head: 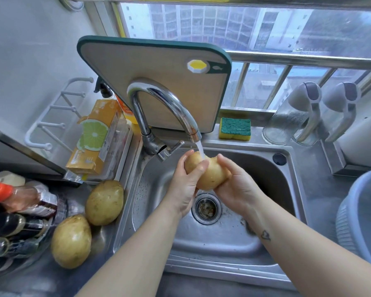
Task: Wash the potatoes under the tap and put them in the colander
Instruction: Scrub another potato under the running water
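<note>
Water runs from the chrome tap [159,99] onto a yellow-brown potato [210,174] held over the steel sink [266,166]. My left hand [186,185] grips the potato's left side, thumb across its top. My right hand [238,183] cups it from the right and below. Two more potatoes lie on the counter left of the sink, one nearer the sink [104,202], the other in front of it [71,241]. The pale blue colander [351,215] stands on the counter at the right edge, partly out of view.
The drain strainer [206,207] lies under the hands. A cutting board [159,82] leans behind the tap, a sponge [235,128] beside it. Bottles [19,211] crowd the left counter, boxes [96,136] behind them. Two glass jugs [298,116] stand at the right rear.
</note>
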A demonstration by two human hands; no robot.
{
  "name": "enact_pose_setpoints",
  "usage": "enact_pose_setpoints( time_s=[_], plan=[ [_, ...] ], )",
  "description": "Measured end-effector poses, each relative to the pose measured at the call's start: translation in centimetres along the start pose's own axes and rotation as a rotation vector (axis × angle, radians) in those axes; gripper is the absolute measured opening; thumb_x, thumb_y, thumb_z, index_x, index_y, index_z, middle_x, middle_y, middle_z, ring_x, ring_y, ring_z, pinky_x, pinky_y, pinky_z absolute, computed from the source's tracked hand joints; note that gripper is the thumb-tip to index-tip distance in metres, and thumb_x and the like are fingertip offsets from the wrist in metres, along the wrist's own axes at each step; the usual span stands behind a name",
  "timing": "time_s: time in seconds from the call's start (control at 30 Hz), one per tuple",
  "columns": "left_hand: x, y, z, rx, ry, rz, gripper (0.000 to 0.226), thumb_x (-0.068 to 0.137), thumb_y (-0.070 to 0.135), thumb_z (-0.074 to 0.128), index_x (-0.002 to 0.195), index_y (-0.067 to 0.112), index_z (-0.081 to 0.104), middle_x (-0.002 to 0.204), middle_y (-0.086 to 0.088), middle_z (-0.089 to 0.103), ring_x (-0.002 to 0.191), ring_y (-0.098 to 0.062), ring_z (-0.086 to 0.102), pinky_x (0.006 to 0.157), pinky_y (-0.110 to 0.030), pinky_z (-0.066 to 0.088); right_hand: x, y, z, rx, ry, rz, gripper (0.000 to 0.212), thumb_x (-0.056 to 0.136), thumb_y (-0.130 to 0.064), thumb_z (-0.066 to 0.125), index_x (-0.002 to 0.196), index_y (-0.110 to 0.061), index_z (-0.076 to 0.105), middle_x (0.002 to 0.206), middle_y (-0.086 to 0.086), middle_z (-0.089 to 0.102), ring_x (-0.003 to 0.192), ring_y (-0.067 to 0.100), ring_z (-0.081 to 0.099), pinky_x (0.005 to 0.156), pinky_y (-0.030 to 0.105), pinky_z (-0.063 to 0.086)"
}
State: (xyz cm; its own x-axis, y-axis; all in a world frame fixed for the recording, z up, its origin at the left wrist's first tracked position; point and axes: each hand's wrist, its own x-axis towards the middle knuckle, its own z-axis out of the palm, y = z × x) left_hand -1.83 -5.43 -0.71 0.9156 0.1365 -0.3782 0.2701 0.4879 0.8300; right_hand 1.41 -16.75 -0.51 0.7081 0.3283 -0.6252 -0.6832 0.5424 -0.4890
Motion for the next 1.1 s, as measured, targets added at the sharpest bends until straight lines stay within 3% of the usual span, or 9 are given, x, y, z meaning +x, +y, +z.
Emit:
enact_pose_setpoints(
  time_s=[0.1,0.23,0.43,0.57,0.7,0.83,0.9,1.0,1.1],
  plan=[
    [0.4,-0.2,1.2,0.245,-0.048,0.126,0.048,0.077,0.008,0.074,0.114,0.028,0.050,0.106,0.001,0.059,0.090,-0.010,0.060,0.079,-0.025,0.054,-0.2,-0.5,-0.4,0.012,0.014,0.037,0.067,0.082,-0.027,0.064,0.140,-0.002,0.043,0.137,0.023,0.053,0.110,0.031,0.059,0.091,0.042,0.053],
    [-0.1,-1.1,2.3,0.307,-0.077,0.164,0.051,0.070,0.000,0.075,0.104,0.032,0.052,0.099,0.004,0.060,0.085,-0.007,0.061,0.079,-0.023,0.053,-0.5,-0.5,-1.3,0.032,0.075,0.140,0.058,0.085,-0.038,0.065,0.134,-0.010,0.052,0.123,0.020,0.064,0.093,0.029,0.070,0.067,0.043,0.060],
    [-0.5,-2.0,1.4,0.161,0.019,0.176,0.049,0.066,0.020,0.078,0.108,0.028,0.055,0.099,0.010,0.064,0.084,0.004,0.063,0.079,-0.018,0.051,-0.8,-0.2,-0.8,-0.051,0.060,0.124,0.046,0.092,-0.035,0.057,0.126,-0.004,0.055,0.110,0.021,0.066,0.087,0.028,0.069,0.066,0.040,0.061],
    [0.0,-1.2,1.6,-0.071,0.126,0.119,0.034,0.062,0.035,0.077,0.090,0.022,0.062,0.082,0.008,0.067,0.074,-0.007,0.063,0.072,-0.028,0.052,-0.7,0.2,-0.4,-0.191,0.011,-0.009,0.027,0.093,-0.029,0.056,0.114,-0.012,0.058,0.106,0.016,0.064,0.087,0.025,0.064,0.080,0.042,0.054],
    [0.9,0.2,1.5,-0.315,0.337,-0.120,0.016,0.081,0.035,0.068,0.080,0.020,0.063,0.077,-0.004,0.066,0.070,-0.020,0.062,0.064,-0.033,0.054,-1.1,0.2,0.1,-0.373,-0.094,-0.151,0.020,0.093,-0.025,0.055,0.109,-0.014,0.060,0.104,0.010,0.068,0.095,0.021,0.066,0.089,0.039,0.052],
    [1.6,1.6,0.2,-0.331,0.289,-0.426,0.028,0.088,0.045,0.055,0.097,0.019,0.063,0.091,-0.012,0.066,0.080,-0.026,0.063,0.062,-0.034,0.054,-1.7,0.3,-0.6,-0.464,-0.243,-0.168,0.050,0.078,-0.021,0.064,0.125,-0.014,0.050,0.118,0.011,0.063,0.104,0.018,0.065,0.084,0.028,0.056],
    [1.6,1.9,-0.2,-0.367,0.253,-0.486,0.038,0.093,0.052,0.046,0.103,0.019,0.063,0.100,-0.016,0.065,0.086,-0.030,0.062,0.066,-0.039,0.052,-1.8,0.3,-0.8,-0.449,-0.266,-0.161,0.058,0.076,-0.014,0.067,0.130,-0.015,0.047,0.115,0.011,0.062,0.101,0.017,0.065,0.082,0.025,0.056],
    [1.4,1.9,-0.2,-0.353,0.287,-0.381,0.043,0.097,0.053,0.036,0.108,0.021,0.062,0.109,-0.016,0.064,0.086,-0.029,0.063,0.065,-0.041,0.051,-1.6,0.3,-0.3,-0.421,-0.210,-0.150,0.053,0.083,-0.010,0.066,0.132,-0.017,0.046,0.117,0.012,0.061,0.107,0.021,0.065,0.088,0.032,0.057],
    [1.0,1.1,-0.1,-0.286,0.362,-0.102,0.031,0.100,0.039,0.039,0.117,0.022,0.058,0.112,-0.010,0.063,0.088,-0.023,0.063,0.074,-0.039,0.053,-0.8,0.6,0.7,-0.402,-0.149,-0.145,0.057,0.079,-0.027,0.068,0.130,-0.016,0.046,0.124,0.011,0.060,0.112,0.022,0.064,0.090,0.036,0.056]
  ],
)
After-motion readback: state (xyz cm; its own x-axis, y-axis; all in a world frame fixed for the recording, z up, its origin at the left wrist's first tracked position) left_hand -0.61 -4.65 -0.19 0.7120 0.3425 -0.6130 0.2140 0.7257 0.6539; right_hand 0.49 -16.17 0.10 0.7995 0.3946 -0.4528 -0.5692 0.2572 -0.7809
